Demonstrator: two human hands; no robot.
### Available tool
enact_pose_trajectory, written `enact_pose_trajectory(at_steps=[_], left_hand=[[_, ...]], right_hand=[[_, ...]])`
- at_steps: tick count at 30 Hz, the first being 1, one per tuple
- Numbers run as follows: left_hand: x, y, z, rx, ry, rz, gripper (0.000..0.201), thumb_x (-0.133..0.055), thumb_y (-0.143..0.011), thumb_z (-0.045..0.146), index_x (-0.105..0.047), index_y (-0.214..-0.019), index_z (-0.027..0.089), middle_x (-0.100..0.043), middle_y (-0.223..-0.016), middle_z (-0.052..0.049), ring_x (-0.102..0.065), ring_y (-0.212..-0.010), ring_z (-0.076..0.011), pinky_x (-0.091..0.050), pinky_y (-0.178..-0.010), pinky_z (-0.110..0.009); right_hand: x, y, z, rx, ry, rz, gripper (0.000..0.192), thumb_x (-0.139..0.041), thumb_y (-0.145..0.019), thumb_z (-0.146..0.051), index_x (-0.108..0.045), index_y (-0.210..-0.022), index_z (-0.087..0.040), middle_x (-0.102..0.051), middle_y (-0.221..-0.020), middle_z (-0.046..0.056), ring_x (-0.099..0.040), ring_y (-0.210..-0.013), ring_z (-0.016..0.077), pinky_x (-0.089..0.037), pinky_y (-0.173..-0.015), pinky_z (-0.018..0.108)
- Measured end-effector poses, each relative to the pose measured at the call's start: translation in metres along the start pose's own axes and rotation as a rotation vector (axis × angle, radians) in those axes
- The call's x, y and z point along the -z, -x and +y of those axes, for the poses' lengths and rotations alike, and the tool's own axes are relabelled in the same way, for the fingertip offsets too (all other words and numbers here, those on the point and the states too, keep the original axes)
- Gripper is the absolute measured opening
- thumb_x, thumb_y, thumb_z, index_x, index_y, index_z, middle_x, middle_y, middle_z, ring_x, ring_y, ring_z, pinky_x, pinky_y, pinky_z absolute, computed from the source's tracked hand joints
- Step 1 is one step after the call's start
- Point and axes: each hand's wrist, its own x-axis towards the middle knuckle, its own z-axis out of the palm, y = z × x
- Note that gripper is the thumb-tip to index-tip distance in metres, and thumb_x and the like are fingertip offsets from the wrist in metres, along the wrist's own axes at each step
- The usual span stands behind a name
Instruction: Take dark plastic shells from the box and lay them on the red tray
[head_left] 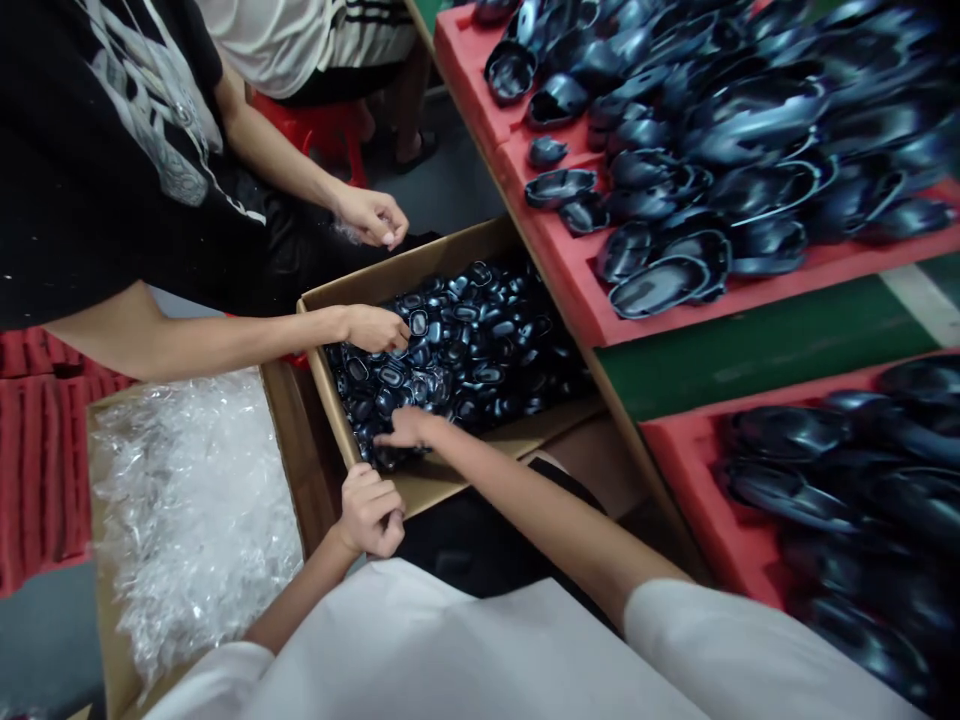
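A cardboard box [330, 405] holds many small glossy dark-blue plastic shells [457, 345]. My left hand [373, 510] is closed over the box's near left corner. Inside the box, my right hand [411, 428] reaches down to the shells by the near left wall, a finger stretched out at them. Its other fingers are partly hidden, and I see nothing held in it. Across from me, a co-worker's hand [379, 328] is also over the shells, and their other hand [373, 215] is held above the box's far edge, fingers curled.
Left of the box stands a carton of crumpled clear plastic bags [202, 510]. Red foam trays [525, 165] bearing larger dark shells [757, 150] lie on the green table [742, 325] to the right. Red foam pieces [37, 450] are stacked far left. Another person sits behind on a red stool [315, 125].
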Motion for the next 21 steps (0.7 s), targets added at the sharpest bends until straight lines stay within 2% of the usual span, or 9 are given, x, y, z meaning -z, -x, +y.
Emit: enact_pose_trajectory(at_steps=[4, 6, 9, 11, 13, 15, 17, 19, 21], left_hand=[[-0.002, 0.003, 0.000, -0.005, -0.048, 0.004, 0.023, -0.040, -0.081, 0.017, -0.048, -0.059, 0.020, -0.044, -0.052, 0.002, -0.037, -0.052, -0.0126, -0.034, -0.065, -0.036], [-0.001, 0.004, 0.000, -0.002, -0.067, 0.001, 0.022, -0.043, -0.079, 0.018, -0.047, -0.058, 0.019, -0.045, -0.050, 0.001, -0.037, -0.051, -0.0124, -0.034, -0.064, -0.035], [0.004, 0.000, 0.006, 0.037, -0.076, -0.086, 0.019, -0.048, -0.077, 0.019, -0.050, -0.058, 0.019, -0.049, -0.050, 0.001, -0.042, -0.051, -0.0123, -0.034, -0.062, -0.034], [0.007, -0.010, 0.010, 0.152, -0.027, -0.203, 0.015, -0.054, -0.079, 0.022, -0.058, -0.065, 0.020, -0.056, -0.055, 0.001, -0.049, -0.052, -0.0121, -0.036, -0.060, -0.031], [0.007, -0.026, 0.010, 0.420, 0.060, -0.238, 0.011, -0.060, -0.084, 0.029, -0.065, -0.080, 0.020, -0.065, -0.068, 0.000, -0.053, -0.052, -0.0107, -0.041, -0.057, -0.027], [0.000, -0.048, 0.004, 0.761, 0.206, -0.174, 0.027, -0.065, -0.085, 0.041, -0.066, -0.100, 0.019, -0.071, -0.086, -0.004, -0.055, -0.051, -0.0100, -0.045, -0.052, -0.025], [-0.014, -0.073, -0.006, 0.995, 0.415, -0.114, 0.051, -0.072, -0.080, 0.052, -0.060, -0.116, 0.017, -0.072, -0.094, -0.007, -0.060, -0.053, -0.0123, -0.048, -0.046, -0.025], [-0.032, -0.096, -0.016, 1.041, 0.629, -0.090, 0.066, -0.077, -0.073, 0.057, -0.058, -0.120, 0.015, -0.071, -0.092, -0.007, -0.066, -0.061, -0.0163, -0.053, -0.047, -0.026], [-0.049, -0.113, -0.025, 0.949, 0.731, -0.023, 0.064, -0.078, -0.070, 0.059, -0.063, -0.113, 0.014, -0.071, -0.090, -0.008, -0.069, -0.071, -0.0190, -0.058, -0.053, -0.028]], right_hand=[[-0.031, -0.003, -0.039, 0.003, 0.089, -0.120, 0.016, -0.082, -0.063, -0.017, -0.078, -0.079, -0.015, -0.075, -0.074, 0.012, -0.073, -0.085, 0.0305, -0.057, -0.081, 0.035], [-0.024, -0.001, -0.040, 0.005, 0.111, -0.138, 0.012, -0.075, -0.068, -0.013, -0.078, -0.080, -0.013, -0.073, -0.069, 0.011, -0.073, -0.077, 0.0278, -0.057, -0.077, 0.033], [0.008, 0.015, -0.018, 0.025, 0.140, -0.057, 0.014, -0.070, -0.073, -0.012, -0.078, -0.084, -0.008, -0.074, -0.074, 0.016, -0.073, -0.080, 0.0294, -0.056, -0.077, 0.034], [0.026, 0.037, 0.007, 0.051, 0.151, 0.082, 0.021, -0.064, -0.080, -0.014, -0.077, -0.096, -0.008, -0.076, -0.093, 0.020, -0.072, -0.096, 0.0313, -0.053, -0.085, 0.035], [0.032, 0.063, 0.032, 0.089, 0.128, 0.274, 0.032, -0.051, -0.092, -0.016, -0.073, -0.114, -0.012, -0.074, -0.111, 0.018, -0.069, -0.109, 0.0287, -0.051, -0.092, 0.034], [0.024, 0.087, 0.052, 0.153, 0.050, 0.558, 0.042, -0.042, -0.095, -0.013, -0.065, -0.130, -0.016, -0.070, -0.121, 0.014, -0.067, -0.112, 0.0250, -0.050, -0.096, 0.033], [0.009, 0.101, 0.062, 0.237, -0.044, 0.862, 0.048, -0.040, -0.095, -0.011, -0.057, -0.140, -0.017, -0.067, -0.123, 0.013, -0.066, -0.110, 0.0234, -0.051, -0.096, 0.033], [-0.005, 0.107, 0.065, 0.327, -0.107, 1.055, 0.052, -0.040, -0.094, -0.011, -0.052, -0.144, -0.016, -0.065, -0.120, 0.014, -0.065, -0.108, 0.0241, -0.053, -0.095, 0.035], [-0.013, 0.108, 0.064, 0.428, -0.166, 1.125, 0.055, -0.043, -0.090, -0.010, -0.050, -0.145, -0.015, -0.063, -0.121, 0.015, -0.064, -0.108, 0.0249, -0.054, -0.095, 0.037]])
